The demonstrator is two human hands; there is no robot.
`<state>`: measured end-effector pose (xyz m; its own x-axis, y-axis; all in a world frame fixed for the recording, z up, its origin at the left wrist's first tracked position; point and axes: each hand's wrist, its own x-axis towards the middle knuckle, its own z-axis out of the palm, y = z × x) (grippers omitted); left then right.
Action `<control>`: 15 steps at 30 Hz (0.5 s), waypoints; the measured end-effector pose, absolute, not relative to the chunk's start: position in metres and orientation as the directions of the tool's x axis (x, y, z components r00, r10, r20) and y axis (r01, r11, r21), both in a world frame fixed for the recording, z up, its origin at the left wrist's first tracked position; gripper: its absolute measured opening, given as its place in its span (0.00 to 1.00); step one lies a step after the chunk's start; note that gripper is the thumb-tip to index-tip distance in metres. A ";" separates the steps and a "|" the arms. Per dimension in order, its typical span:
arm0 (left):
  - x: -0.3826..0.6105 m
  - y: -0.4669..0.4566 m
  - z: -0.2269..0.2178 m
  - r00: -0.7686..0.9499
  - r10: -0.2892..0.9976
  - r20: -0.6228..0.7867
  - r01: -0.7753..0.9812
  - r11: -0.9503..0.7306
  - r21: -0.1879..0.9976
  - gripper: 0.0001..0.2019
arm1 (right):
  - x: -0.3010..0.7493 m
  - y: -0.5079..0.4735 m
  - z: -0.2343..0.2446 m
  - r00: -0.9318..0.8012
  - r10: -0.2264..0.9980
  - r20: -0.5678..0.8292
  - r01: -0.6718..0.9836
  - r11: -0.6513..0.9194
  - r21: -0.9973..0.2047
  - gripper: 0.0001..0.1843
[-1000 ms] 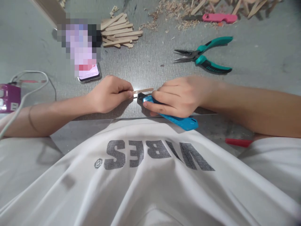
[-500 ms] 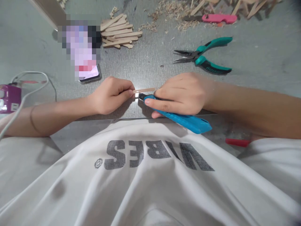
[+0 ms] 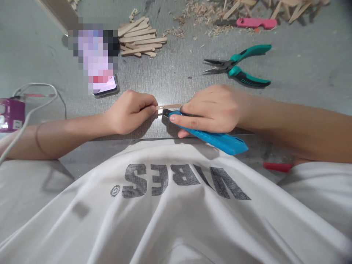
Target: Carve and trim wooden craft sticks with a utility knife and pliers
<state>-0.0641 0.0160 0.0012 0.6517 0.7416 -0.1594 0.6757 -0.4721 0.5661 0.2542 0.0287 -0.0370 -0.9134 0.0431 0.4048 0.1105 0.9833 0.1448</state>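
Between my two hands, close to the table's front edge, is a thin wooden craft stick (image 3: pixel 170 106). My left hand (image 3: pixel 132 112) pinches its left end between thumb and curled fingers. A blue utility knife (image 3: pixel 220 141) lies in the grip of my right hand (image 3: pixel 213 110), its handle slanting down past the table edge. The index finger rests along the knife's front, and the dark blade end is just below the stick, near my left thumb. The stick's right end meets the fingers of my right hand; whether they hold it I cannot tell.
Needle-nose pliers (image 3: pixel 228 66) with green handles lie open beyond my right hand. Behind are a pile of craft sticks (image 3: pixel 140 36), wood shavings (image 3: pixel 189 18) and a pink cutter (image 3: pixel 255 23). A phone (image 3: pixel 106 88), a white cable (image 3: pixel 27 117) and a purple box (image 3: pixel 12 113) are at left.
Hardly anything differs. Both hands keep their hold, and the stick appears slightly more bowed upward above the blade.
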 end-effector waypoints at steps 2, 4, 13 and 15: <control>-0.064 0.016 0.002 0.653 0.741 -0.156 0.674 -0.476 0.565 0.21 | 0.254 0.029 -0.037 -0.913 0.033 0.407 0.104 0.983 0.152 0.25; -0.064 0.016 0.002 0.652 0.742 -0.157 0.676 -0.475 0.564 0.21 | 0.254 0.028 -0.037 -0.912 0.031 0.409 0.102 0.983 0.153 0.25; -0.064 0.016 0.002 0.652 0.743 -0.153 0.678 -0.480 0.557 0.20 | 0.252 0.028 -0.035 -0.930 0.076 0.359 0.111 0.991 0.077 0.24; -0.065 0.016 0.001 0.651 0.744 -0.154 0.680 -0.480 0.555 0.20 | 0.251 0.027 -0.032 -0.922 0.090 0.376 0.113 0.993 0.041 0.23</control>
<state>-0.0647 0.0159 0.0006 0.6507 0.7436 -0.1540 0.6797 -0.4800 0.5546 0.2507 0.0269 -0.0325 -0.9224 0.0895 0.3756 0.1131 0.9927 0.0411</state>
